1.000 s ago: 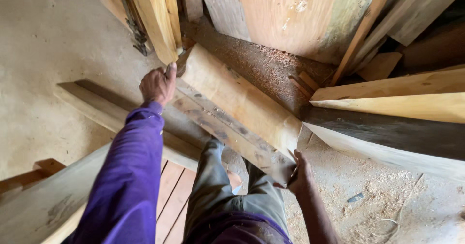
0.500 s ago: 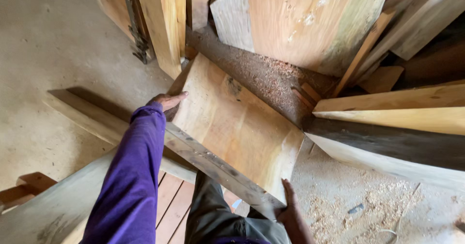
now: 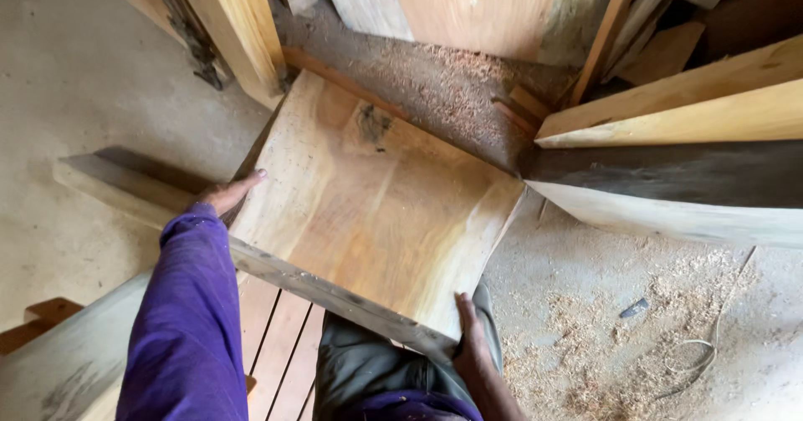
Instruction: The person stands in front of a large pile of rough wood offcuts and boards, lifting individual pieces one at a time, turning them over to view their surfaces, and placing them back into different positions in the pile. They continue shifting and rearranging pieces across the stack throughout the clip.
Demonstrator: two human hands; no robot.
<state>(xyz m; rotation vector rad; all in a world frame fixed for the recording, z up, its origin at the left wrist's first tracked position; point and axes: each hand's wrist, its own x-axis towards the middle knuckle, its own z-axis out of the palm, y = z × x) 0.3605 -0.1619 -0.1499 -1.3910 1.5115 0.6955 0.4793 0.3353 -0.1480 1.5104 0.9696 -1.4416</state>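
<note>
Slab (image 3: 368,204) of pale wood, likely heavy and stiff, best held at opposite edges where left hand (image 3: 230,193) and right hand (image 3: 470,337) press flat, fingers unclenched

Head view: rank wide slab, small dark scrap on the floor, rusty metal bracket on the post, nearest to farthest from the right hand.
1. Wide slab: the right hand presses its near right corner, fingers on the face.
2. Small dark scrap: on the sawdust-strewn floor, to the hand's right.
3. Rusty metal bracket: on the upright post at top left, beyond the slab's far end.
</note>
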